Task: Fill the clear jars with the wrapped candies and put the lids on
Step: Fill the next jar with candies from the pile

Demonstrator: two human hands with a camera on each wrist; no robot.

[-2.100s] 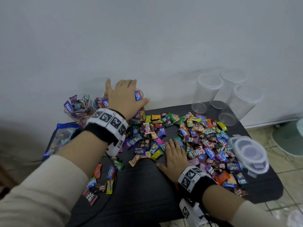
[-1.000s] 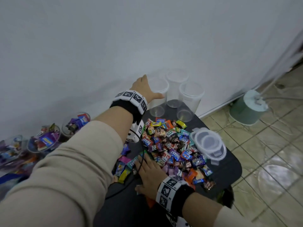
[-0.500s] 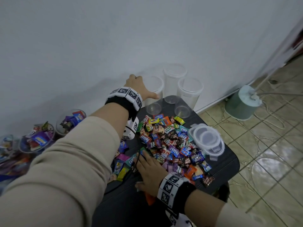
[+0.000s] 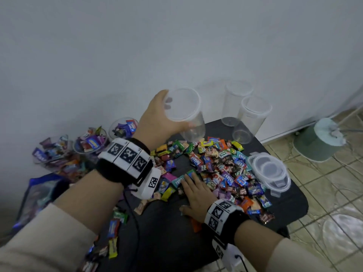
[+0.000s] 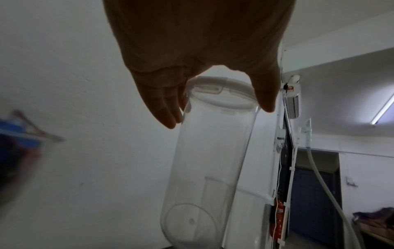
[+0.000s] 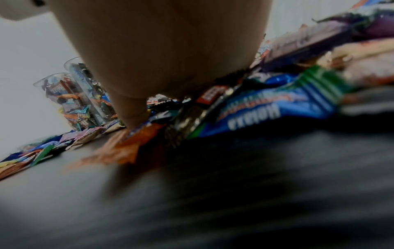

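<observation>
A person's left hand (image 4: 157,122) grips an empty clear jar (image 4: 186,114) near its rim, fingers curled round the far side and thumb on the near side, holding it tilted in the air above the back edge of a small black table (image 4: 167,238). The right hand (image 4: 194,195) lies flat and spread, palm down, on the near edge of a heap of wrapped candies (image 4: 218,169), pinching nothing.

The left wrist view shows the jar (image 5: 209,160) bare inside, its mouth between fingers (image 5: 164,107) and thumb. Two more empty jars (image 4: 249,114) stand at the table's far right corner against the wall, just beside each other. A stack of clear lids (image 4: 269,173) sits at the right edge of the heap, touching the candies. To the left, three filled jars (image 4: 88,142) stand without lids by the wall, and a blue candy bag (image 4: 39,195) lies near them. Stray candies (image 4: 114,232) trail along the table's left edge beneath the left forearm.

The risks look plain enough. The jar is smooth and held by only one hand high on its wall, so it could slip or swing into the filled jars when it is brought across. The left forearm passes low over the strays and might sweep them to the tiled floor (image 4: 324,222). The lids sit close to the table's edge, where a careless scoop by the right hand could nudge them off.
</observation>
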